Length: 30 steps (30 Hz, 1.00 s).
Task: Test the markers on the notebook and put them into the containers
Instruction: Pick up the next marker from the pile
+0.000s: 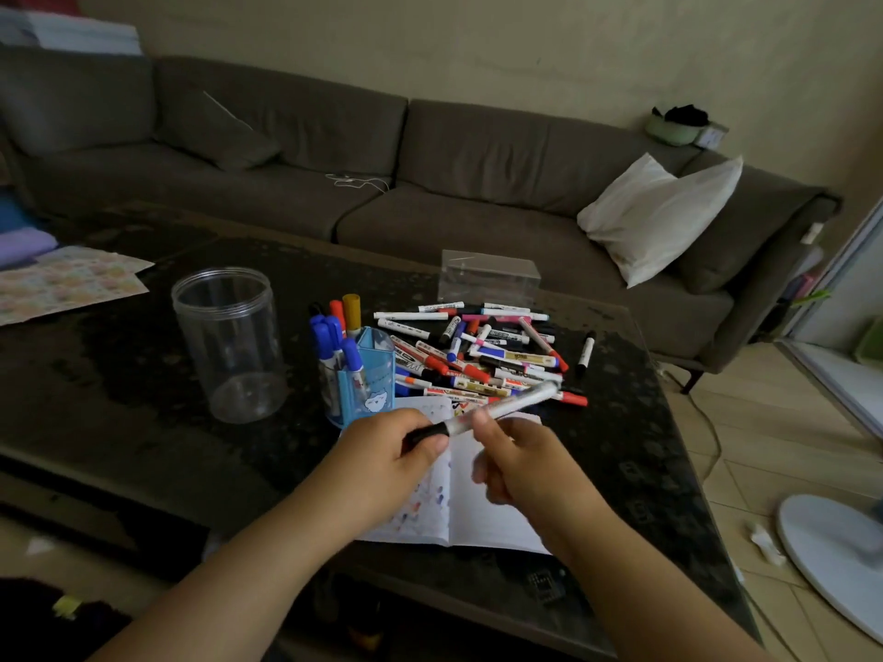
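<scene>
- Marker: held above the open notebook; left hand grips its black cap end, right hand pinches the barrel.
- Blue holder: several markers stored.
- Clear jar: nothing visible inside.
- Loose pile: most markers remain.

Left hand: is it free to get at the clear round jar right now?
Probably not yet. The left hand grips the black cap end of the marker that the right hand also holds. The clear jar stands unobstructed to its left.

Dark table with jar, holder, markers, notebook.
</scene>
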Each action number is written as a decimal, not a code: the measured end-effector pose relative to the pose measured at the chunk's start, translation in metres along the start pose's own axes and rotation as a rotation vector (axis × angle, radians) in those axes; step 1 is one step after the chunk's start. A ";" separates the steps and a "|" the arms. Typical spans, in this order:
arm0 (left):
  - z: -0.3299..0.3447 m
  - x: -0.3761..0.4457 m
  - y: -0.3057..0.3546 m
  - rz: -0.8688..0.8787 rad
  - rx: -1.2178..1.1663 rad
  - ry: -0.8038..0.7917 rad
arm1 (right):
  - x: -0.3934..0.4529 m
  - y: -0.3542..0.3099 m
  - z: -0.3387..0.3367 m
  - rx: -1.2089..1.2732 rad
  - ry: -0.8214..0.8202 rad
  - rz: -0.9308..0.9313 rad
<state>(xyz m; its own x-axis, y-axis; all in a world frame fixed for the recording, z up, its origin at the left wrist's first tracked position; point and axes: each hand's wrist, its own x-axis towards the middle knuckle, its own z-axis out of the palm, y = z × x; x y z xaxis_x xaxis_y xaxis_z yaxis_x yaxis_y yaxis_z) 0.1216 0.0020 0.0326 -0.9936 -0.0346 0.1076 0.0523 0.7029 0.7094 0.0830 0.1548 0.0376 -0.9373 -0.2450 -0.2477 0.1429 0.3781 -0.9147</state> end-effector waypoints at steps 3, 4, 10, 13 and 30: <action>-0.012 0.004 -0.019 -0.053 0.128 0.025 | 0.005 0.006 0.001 -0.288 0.217 -0.179; -0.014 0.004 -0.025 -0.063 0.163 0.023 | 0.006 0.005 0.003 -0.366 0.220 -0.292; -0.019 0.005 -0.037 -0.080 0.192 -0.014 | 0.036 -0.003 0.041 -0.865 -0.055 -0.654; -0.026 0.009 -0.045 -0.093 0.167 0.018 | 0.053 -0.008 0.050 -0.905 -0.093 -0.675; -0.023 0.030 -0.087 -0.029 0.210 0.163 | 0.121 -0.053 0.076 -0.661 0.003 -0.511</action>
<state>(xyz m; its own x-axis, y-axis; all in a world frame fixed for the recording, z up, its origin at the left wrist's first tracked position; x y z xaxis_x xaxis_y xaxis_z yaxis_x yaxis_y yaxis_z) 0.0900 -0.0762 -0.0101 -0.9643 -0.1585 0.2120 -0.0147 0.8316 0.5552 -0.0139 0.0372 0.0320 -0.8372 -0.5265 0.1480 -0.5148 0.6670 -0.5386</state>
